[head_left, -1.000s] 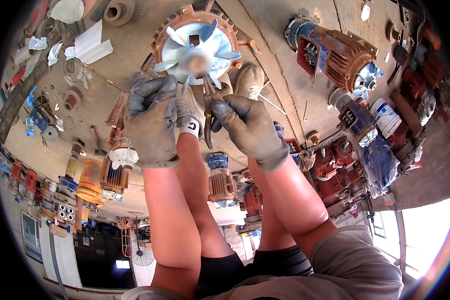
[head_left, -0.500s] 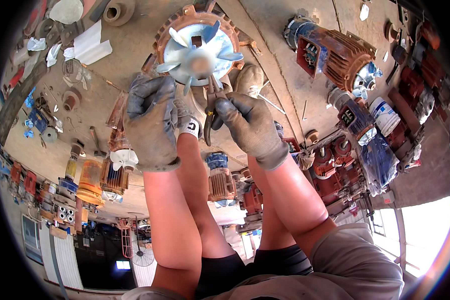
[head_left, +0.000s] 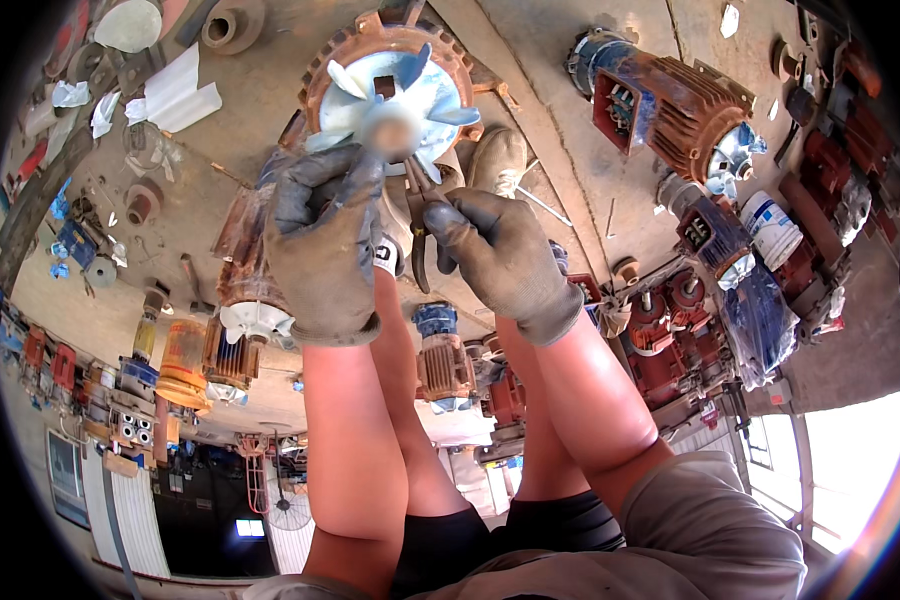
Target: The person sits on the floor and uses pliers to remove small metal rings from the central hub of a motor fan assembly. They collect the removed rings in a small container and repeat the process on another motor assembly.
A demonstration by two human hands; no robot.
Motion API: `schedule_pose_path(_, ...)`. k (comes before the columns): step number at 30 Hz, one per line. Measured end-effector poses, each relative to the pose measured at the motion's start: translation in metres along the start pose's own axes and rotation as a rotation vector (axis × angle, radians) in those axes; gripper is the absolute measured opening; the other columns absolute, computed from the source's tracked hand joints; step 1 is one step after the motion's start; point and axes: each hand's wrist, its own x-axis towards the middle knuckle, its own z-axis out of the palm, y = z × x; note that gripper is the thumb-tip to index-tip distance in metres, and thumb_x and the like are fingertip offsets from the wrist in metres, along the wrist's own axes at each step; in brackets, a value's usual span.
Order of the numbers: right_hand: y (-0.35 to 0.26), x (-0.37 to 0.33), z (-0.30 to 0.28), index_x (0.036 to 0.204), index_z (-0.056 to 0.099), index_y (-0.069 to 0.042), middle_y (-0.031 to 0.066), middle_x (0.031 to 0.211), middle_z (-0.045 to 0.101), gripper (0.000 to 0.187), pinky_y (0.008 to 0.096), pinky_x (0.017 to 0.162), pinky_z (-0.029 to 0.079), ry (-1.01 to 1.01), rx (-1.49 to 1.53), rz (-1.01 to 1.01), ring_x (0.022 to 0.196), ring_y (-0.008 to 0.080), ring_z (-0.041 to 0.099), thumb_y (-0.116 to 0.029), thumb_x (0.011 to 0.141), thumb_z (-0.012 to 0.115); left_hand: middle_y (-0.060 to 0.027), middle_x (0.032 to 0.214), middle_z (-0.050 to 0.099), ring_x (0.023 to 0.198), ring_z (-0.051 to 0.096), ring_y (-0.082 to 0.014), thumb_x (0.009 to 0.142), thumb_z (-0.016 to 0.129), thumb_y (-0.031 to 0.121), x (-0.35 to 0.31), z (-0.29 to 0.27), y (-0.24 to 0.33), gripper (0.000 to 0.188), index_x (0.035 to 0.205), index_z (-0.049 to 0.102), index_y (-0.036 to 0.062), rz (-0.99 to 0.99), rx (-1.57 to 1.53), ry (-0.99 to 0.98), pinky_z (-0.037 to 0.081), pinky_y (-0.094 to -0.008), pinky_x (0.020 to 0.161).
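The right hand (head_left: 510,250), in a grey-brown glove with darkened fingers, is closed around a pair of pliers (head_left: 416,195), thumb laid along the near side and the curved handle hanging below the grip. The plier tips reach up to the lower edge of a blue-and-white bladed fan (head_left: 425,112), close under its hub, which is blurred, so whether they touch it cannot be told. The left hand (head_left: 325,240), gloved alike, is half curled, with thumb and forefinger drawn near each other just below the fan's lower left edge; whether anything small is pinched between them cannot be made out. The fan sits within the toothed rim of a rusty motor (head_left: 370,42), which rests on the concrete floor (head_left: 560,60) beside a tan shoe (head_left: 498,162). Toward the floor's right edge a second rusty motor (head_left: 685,105) lies on its side, its terminal box open and a small pale-blue fan at its end, with a white bucket (head_left: 770,235) farther along that edge. Toward the floor's left edge are a crumpled white sheet (head_left: 182,100), a hollow flanged part (head_left: 232,25) and, nearer the wall, a yellow-orange drum (head_left: 183,365).
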Motion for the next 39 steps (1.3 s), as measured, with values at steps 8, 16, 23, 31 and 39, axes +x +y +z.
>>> schedule_pose_path(8, 0.002, 0.0, -0.002, 0.105, 0.073, 0.003, 0.0117, 0.075, 0.067, 0.029, 0.0347, 0.066, 0.052, -0.025, 0.051, 0.137, 0.067, 0.0138, 0.061, -0.025, 0.102, 0.068, 0.0025, 0.079, 0.06, 0.057, 0.048, -0.0058, 0.101, 0.07, 0.018, -0.002, 0.001, 0.008, 0.019, 0.111, 0.068, 0.002, -0.121, -0.349, -0.063, 0.037, -0.0216, 0.049)
schedule_pose_path(16, -0.003, -0.024, -0.031, 0.1, 0.075, 0.002, 0.0033, 0.087, 0.073, 0.027, 0.0284, 0.064, 0.051, -0.097, 0.516, -0.007, 0.074, 0.0088, 0.063, -0.016, 0.084, 0.089, -0.0007, 0.081, 0.046, 0.063, 0.044, -0.0105, 0.114, 0.045, 0.043, -0.012, -0.009, 0.009, 0.045, 0.115, 0.069, 0.0056, -0.091, -0.914, -0.539, 0.04, -0.0227, 0.052)
schedule_pose_path(23, -0.012, -0.056, -0.05, 0.087, 0.066, -0.001, 0.0049, 0.077, 0.062, 0.029, 0.027, 0.056, 0.044, -0.024, 0.604, -0.052, 0.064, 0.0134, 0.058, -0.023, 0.079, 0.083, -0.0217, 0.144, 0.061, 0.135, 0.058, -0.0362, 0.114, 0.038, 0.046, -0.042, 0.014, 0.01, 0.057, 0.144, 0.057, 0.0012, -0.165, -0.989, -0.663, 0.05, -0.0522, 0.113)
schedule_pose_path(31, -0.041, -0.145, -0.078, 0.107, 0.074, 0.006, 0.0126, 0.088, 0.068, 0.041, 0.0291, 0.066, 0.05, -0.043, 0.599, -0.235, 0.075, 0.0185, 0.065, -0.025, 0.081, 0.082, -0.0274, 0.16, 0.042, 0.148, 0.043, -0.0412, 0.112, 0.04, 0.033, -0.118, 0.05, 0.074, 0.06, 0.158, 0.036, -0.0055, -0.206, -1.018, -0.712, 0.034, -0.0558, 0.125)
schedule_pose_path(39, -0.089, -0.213, -0.121, 0.104, 0.064, 0.003, 0.0085, 0.101, 0.065, 0.022, 0.0324, 0.086, 0.051, 0.03, 0.291, -0.39, 0.092, 0.0177, 0.062, -0.001, 0.083, 0.058, -0.028, 0.167, 0.031, 0.155, 0.031, -0.0427, 0.108, 0.047, 0.021, -0.184, 0.068, 0.138, 0.062, 0.161, 0.03, -0.0051, -0.203, -0.851, -0.916, 0.025, -0.0553, 0.129)
